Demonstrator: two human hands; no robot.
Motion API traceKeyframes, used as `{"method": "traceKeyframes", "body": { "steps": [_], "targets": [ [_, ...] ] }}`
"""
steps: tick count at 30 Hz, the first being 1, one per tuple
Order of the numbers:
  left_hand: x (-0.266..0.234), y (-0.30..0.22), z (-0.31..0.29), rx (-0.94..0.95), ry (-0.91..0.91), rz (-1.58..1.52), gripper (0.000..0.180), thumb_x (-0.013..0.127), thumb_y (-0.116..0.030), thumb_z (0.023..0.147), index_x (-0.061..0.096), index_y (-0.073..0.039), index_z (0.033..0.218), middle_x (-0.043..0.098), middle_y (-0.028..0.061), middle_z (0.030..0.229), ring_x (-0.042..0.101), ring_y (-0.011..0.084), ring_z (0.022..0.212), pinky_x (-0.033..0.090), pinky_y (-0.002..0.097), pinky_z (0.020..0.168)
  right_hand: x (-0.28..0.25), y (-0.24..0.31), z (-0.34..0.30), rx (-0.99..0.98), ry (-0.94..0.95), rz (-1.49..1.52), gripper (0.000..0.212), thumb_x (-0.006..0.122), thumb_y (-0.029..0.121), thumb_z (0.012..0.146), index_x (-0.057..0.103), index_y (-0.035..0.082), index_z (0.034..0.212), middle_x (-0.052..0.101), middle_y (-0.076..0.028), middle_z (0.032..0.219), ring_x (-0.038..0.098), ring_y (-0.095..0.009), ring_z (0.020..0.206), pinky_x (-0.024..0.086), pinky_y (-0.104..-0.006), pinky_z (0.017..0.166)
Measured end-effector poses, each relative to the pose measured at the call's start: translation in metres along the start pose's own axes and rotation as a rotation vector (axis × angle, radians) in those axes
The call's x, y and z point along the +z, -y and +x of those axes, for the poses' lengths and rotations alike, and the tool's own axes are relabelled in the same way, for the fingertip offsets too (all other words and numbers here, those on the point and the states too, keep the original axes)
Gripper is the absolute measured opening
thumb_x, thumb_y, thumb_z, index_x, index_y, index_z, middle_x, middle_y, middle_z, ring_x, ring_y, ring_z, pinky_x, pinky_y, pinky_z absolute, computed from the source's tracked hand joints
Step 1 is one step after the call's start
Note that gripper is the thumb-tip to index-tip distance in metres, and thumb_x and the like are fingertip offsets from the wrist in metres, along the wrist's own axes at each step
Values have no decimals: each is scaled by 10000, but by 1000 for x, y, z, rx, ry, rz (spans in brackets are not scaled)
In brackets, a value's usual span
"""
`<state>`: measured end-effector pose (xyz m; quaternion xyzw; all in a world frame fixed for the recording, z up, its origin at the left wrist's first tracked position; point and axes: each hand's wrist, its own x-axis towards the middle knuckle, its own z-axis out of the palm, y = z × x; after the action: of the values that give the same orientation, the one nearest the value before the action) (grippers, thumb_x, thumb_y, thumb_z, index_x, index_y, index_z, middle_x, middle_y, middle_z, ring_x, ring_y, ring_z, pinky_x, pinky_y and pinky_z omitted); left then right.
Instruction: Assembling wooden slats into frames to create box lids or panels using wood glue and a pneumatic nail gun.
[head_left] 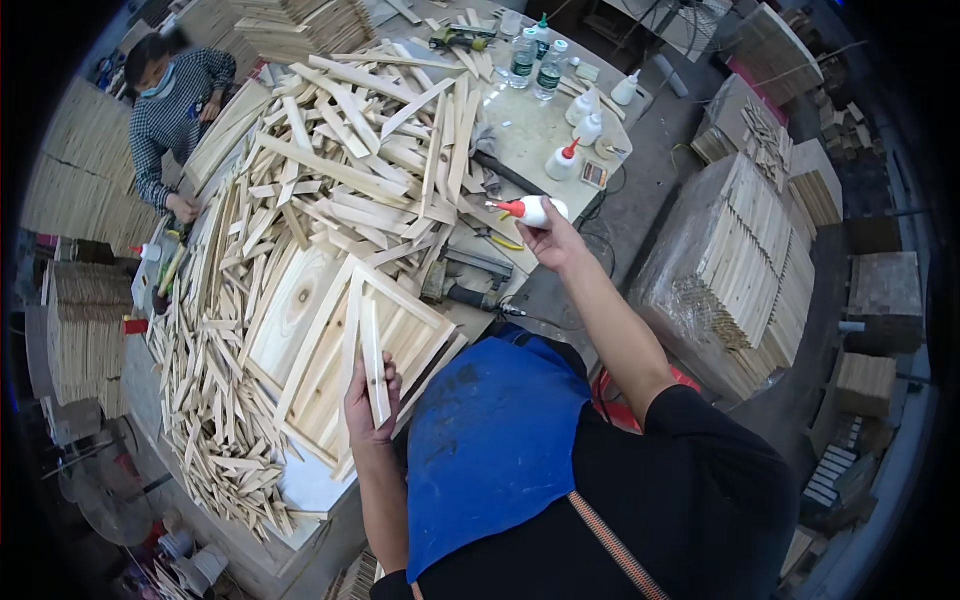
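My left hand (374,398) is closed round two narrow wooden strips (374,350), held upright side by side over a wooden frame panel (410,318). The panel has a raised border and lies on the table close to me. In my right hand (552,240) is a white squeeze glue bottle (538,211) with a red cap, tipped so its nozzle points left. Beneath the bottle lie yellow-handled pliers (503,241) and a pneumatic nail gun (475,290). Another wooden panel (295,295) with a knot sits left of the frame.
A large heap of wooden strips (330,180) covers the table's middle and left. Several glue bottles (562,160) and water bottles (549,72) stand at the far right. Across the table, a person (175,115) works. Wrapped wood stacks (740,265) stand to my right.
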<state>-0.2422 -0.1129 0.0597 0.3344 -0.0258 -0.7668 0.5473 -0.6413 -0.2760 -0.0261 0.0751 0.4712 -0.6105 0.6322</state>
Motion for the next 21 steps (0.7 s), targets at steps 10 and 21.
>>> {"method": "traceKeyframes", "body": {
  "steps": [10, 21],
  "targets": [
    [-16, -24, -32, 463, -389, 1187, 322, 625, -71, 1027, 640, -9, 1343, 687, 142, 1122, 660, 256, 982, 534, 349, 912, -88, -11, 126, 278, 51, 439, 396, 596, 340, 1034, 629, -32, 1167, 684, -201, 1078, 715, -331, 953, 657, -379, 787],
    [8, 20, 13, 707, -200, 2314, 370, 584, -13, 908, 714, -83, 1247, 683, 124, 1163, 598, 339, 1138, 468, 458, 1007, -91, -57, 65, 230, -168, 153, 550, 420, 500, 1063, 646, -2, 1059, 690, -141, 892, 694, -248, 758, 607, -401, 682]
  ]
}}
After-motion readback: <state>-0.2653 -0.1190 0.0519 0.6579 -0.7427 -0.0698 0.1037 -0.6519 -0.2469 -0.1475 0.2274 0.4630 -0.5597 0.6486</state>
